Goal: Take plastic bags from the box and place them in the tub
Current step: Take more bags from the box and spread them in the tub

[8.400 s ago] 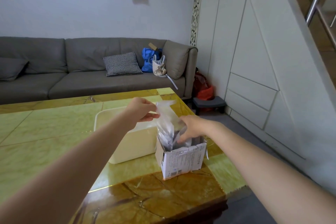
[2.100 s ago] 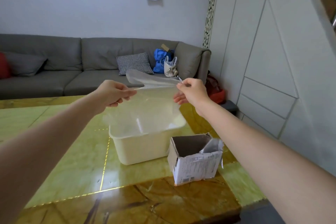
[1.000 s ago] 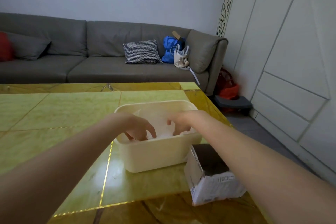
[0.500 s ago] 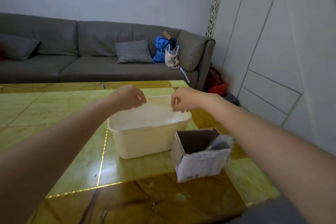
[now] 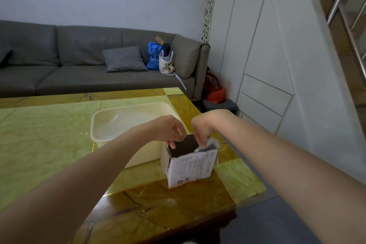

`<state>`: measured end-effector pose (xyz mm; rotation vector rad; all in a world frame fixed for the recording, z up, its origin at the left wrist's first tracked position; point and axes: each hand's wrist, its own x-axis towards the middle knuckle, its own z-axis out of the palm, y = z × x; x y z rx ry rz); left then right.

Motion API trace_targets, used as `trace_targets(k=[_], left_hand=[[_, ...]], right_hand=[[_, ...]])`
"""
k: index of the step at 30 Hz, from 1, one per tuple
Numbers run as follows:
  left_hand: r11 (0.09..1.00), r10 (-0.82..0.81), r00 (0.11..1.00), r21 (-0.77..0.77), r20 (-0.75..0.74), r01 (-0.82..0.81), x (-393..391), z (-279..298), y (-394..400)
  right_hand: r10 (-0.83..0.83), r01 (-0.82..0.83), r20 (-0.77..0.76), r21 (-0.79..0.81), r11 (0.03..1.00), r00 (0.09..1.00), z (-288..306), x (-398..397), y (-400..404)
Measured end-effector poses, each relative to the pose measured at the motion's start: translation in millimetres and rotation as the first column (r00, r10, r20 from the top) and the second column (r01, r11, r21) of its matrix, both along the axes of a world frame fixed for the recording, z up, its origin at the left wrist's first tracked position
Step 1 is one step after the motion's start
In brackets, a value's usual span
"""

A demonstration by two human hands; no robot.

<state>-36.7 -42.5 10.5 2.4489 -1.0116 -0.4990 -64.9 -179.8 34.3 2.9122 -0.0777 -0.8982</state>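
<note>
Both hands meet over the open box (image 5: pixel 188 166) at centre frame, on a green and amber table (image 5: pixel 45 138). The left hand (image 5: pixel 168 131) hangs above the box's left edge with its fingers loosely bent; its fingertips lie on or just over the cardboard rim, and whether they pinch it cannot be told. A steadying hold would make sense, since the light box could tip or lift when a bag is drawn out. The right hand (image 5: pixel 202 130) dips its curled fingers into the box's right side, where crumpled clear bags (image 5: pixel 208 143) stick up above the rim; the fingers appear to close on that plastic, though the contact itself is hidden behind the knuckles. The rest of the box interior reads dark, so few bags seem left. The cream tub (image 5: pixel 95 125) stands just behind and left of the box, touching or nearly touching it, a placing that keeps each transfer short. Pale film already lies inside the tub, so the job looks partly done. In the upper left a grey sofa (image 5: pixel 59 65) carries a checked cushion (image 5: pixel 123 58) and a blue sack (image 5: pixel 154 54).
</note>
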Motion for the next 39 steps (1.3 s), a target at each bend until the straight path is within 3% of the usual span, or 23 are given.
trace_targets(k=[6, 14, 20, 25, 28, 30, 36, 39], left_hand=[[0.994, 0.032, 0.998, -0.100, -0.062, -0.038, -9, 3, -7], [0.964, 0.208, 0.974, -0.189, 0.085, -0.189, -7, -6, -7], [0.936, 0.268, 0.963, -0.237, 0.005, -0.259, -5, 0, 0], [0.890, 0.338, 0.938, -0.300, -0.071, -0.343, -3, 6, 11], [0.894, 0.323, 0.942, -0.298, -0.091, -0.336, -5, 7, 15], [0.909, 0.270, 0.955, -0.295, -0.122, -0.294, -8, 6, 13], [0.871, 0.313, 0.944, -0.364, -0.105, -0.329, -8, 0, -1], [0.835, 0.371, 0.914, -0.373, -0.163, -0.405, -2, 3, 3]], right_hand=[[0.017, -0.062, 0.331, 0.125, 0.990, 0.943, 11, -3, -3], [-0.056, -0.111, 0.493, 0.302, 0.947, 0.868, 18, -8, -4], [-0.189, -0.084, 0.506, 0.469, 0.879, 0.842, 22, -4, -6], [-0.258, 0.081, 0.296, 0.500, 0.862, 0.920, 14, -9, -14], [-0.206, 0.044, 0.372, 0.400, 0.916, 0.905, 5, -8, -14], [-0.230, 0.021, 0.453, 0.421, 0.907, 0.861, 3, -7, -12], [-0.379, -0.040, 0.484, 0.656, 0.754, 0.788, 15, -4, -2], [-0.403, 0.019, 0.358, 0.729, 0.685, 0.842, 12, -6, -4]])
